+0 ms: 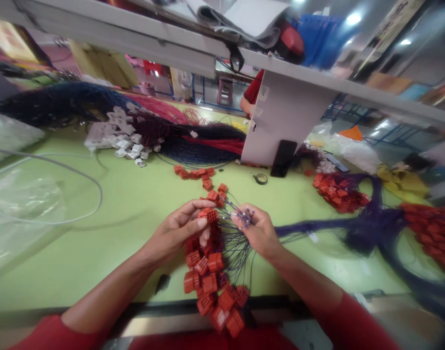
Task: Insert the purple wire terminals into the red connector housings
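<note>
Between the thumb and fingers of my left hand is a red-orange connector housing, its row of holes turned toward the right. My right hand is closed around a bunch of thin dark wires, and their crimped metal ends stick up past the fingertips. A gap separates the wire ends from the housing. Below my hands hangs a cluster of red connectors with dark wires attached, reaching over the table's front edge. A few loose red housings lie just beyond my left hand.
A purple wire bundle runs right toward piles of red connectors. White connectors and dark wire bundles lie at the back left. A black phone leans on the grey upright, near a tape roll. Another person's arm shows behind.
</note>
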Available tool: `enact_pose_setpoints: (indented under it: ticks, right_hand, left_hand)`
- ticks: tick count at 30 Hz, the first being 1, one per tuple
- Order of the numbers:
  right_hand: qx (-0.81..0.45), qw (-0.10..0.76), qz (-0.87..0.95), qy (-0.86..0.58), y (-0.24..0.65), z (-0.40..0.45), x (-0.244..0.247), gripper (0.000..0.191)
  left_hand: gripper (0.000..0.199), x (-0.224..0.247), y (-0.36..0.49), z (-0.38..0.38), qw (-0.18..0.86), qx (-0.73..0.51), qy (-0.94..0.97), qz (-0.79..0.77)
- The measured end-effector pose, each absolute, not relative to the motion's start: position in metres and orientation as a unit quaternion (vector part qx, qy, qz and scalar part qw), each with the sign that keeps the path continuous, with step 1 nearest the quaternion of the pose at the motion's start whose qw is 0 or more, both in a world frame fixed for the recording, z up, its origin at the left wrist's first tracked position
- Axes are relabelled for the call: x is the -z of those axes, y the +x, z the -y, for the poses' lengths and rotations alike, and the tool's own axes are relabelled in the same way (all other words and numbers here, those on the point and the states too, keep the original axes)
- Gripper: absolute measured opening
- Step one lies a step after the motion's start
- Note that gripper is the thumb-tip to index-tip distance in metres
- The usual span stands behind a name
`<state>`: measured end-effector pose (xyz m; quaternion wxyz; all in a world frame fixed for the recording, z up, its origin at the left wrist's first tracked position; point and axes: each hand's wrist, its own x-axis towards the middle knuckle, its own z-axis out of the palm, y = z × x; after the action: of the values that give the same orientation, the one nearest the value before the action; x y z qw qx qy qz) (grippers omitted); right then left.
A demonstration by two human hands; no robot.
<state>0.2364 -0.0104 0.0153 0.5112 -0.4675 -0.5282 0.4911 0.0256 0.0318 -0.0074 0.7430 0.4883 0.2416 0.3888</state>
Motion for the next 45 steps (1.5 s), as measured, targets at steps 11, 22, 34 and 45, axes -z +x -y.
enact_pose_setpoints:
  ticks: [11,22,34,45]
  right_hand:
    - [-0.493,0.494,0.548,-0.461,0.236,0.011,-0.013,0.026]
    - [-0.421,0.477,0.590,-0.497,0.229,0.021,-0.005,0.020]
    - [-0.452,0.592,0.442,-0.499,0.243,-0.004,-0.002,0.029]
    - [-0.563,0.509,0.434,-0.485,0.240,-0.016,0.000,0.047]
  left_hand:
    - [0.035,0.008,0.028,-0.029,0.752,-0.363,0.495,-0.241]
    - [0.035,0.010,0.037,-0.023,0.718,-0.373,0.530,-0.254]
    - [0.030,0.004,0.017,-0.044,0.569,-0.344,0.670,-0.332]
    - [0.047,0.044,-0.023,-0.201,0.240,-0.346,0.728,-0.541]
